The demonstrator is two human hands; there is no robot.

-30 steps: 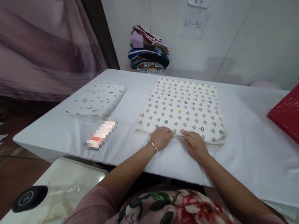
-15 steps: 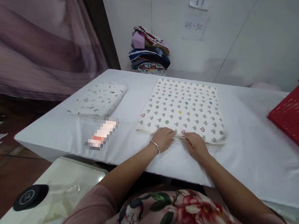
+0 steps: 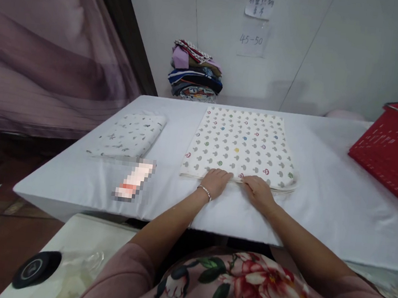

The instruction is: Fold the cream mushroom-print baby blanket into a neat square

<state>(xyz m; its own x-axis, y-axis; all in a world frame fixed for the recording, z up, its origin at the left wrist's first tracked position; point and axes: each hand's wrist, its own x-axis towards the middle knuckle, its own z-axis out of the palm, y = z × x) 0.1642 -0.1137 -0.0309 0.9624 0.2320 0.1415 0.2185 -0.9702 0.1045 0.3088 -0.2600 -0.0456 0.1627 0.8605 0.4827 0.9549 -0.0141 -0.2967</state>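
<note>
A white cloth printed with small mushrooms (image 3: 239,144) lies folded in layers, flat on the white-covered table (image 3: 322,207). My left hand (image 3: 217,180), with a bracelet at the wrist, is closed on the middle of its near edge, fingers on top. Just to the right, my right hand (image 3: 257,190) pinches the same edge, a small gap between the two hands. Both thumbs are mostly hidden. Further left on the table rests another folded white cloth (image 3: 130,135) with a sparse leaf-like print, which neither hand touches.
A red plastic basket (image 3: 395,149) stands at the right. A stack of folded fabrics (image 3: 195,73) sits by the wall behind the table. A blurred-out flat object (image 3: 135,180) lies at the left front. Below, a white surface holds a black round object (image 3: 37,269).
The camera view has shifted slightly, so everything sits a little further left. Both hands stay at the mushroom-print cloth's near edge, with hardly any movement.
</note>
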